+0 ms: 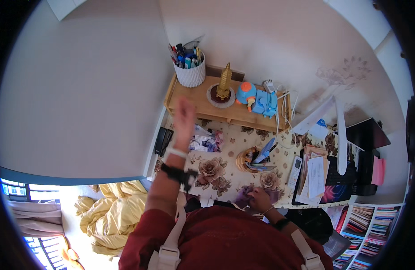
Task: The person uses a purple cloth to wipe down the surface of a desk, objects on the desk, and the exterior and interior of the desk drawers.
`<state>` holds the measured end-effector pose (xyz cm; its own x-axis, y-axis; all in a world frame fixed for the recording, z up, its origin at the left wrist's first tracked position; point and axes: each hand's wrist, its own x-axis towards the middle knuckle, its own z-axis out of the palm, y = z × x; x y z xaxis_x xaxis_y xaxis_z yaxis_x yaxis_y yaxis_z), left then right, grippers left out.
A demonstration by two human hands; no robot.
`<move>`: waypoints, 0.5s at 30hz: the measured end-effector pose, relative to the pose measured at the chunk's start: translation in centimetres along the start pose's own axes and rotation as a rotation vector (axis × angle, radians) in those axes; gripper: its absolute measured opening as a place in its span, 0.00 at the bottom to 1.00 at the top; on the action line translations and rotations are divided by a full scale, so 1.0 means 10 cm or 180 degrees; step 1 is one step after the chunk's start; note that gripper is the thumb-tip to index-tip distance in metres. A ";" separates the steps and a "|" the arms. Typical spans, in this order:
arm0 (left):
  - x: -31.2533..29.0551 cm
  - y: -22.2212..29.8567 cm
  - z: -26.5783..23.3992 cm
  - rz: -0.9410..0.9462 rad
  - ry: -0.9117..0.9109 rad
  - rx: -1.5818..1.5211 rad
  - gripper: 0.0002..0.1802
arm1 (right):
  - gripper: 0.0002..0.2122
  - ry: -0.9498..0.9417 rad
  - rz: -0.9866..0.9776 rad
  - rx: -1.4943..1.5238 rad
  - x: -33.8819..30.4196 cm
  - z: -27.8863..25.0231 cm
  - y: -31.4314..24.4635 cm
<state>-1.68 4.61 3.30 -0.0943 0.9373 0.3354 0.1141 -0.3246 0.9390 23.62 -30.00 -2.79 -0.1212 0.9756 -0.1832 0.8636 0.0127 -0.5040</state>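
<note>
My left hand (185, 114) is stretched forward over the left front edge of the wooden desk shelf (230, 112), below a white textured pen cup (191, 74) full of pens. Its fingers are smeared by motion, and I cannot make out anything in them. Close to the desk's near edge, my right hand (259, 199) is curled on a purple cloth (274, 195), partly covering it. Beyond my left wrist lies a crumpled white and purple cloth or bag (207, 139). A golden tower figurine (224, 83) stands on the shelf on a round doily.
Also on the shelf are a blue and orange toy (246, 93) and white cables (284, 110). The flowered tablecloth (212, 173) bears a woven basket (247, 161), a remote control (295, 168), papers (316, 175) and a black case (163, 141). A white lamp (340, 139) stands at right.
</note>
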 end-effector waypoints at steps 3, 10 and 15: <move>0.94 0.01 -0.20 -0.0169 0.0566 0.0235 0.35 | 0.10 0.0137 0.0141 -0.0143 0.00 0.01 -0.13; 1.46 0.52 -0.04 -0.1583 -0.0114 -0.0329 0.47 | 0.10 0.0755 0.0410 0.0025 -0.12 0.04 -0.27; 1.47 0.55 0.03 -0.1829 -0.0422 -0.0495 0.38 | 0.09 0.0790 0.0352 0.0040 -0.13 0.01 -0.28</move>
<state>-2.14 16.68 13.34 0.0272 0.9725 -0.2314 -0.0654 0.2327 0.9704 21.36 -31.32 -1.25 0.0984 0.9948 -0.0260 0.8586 -0.0981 -0.5031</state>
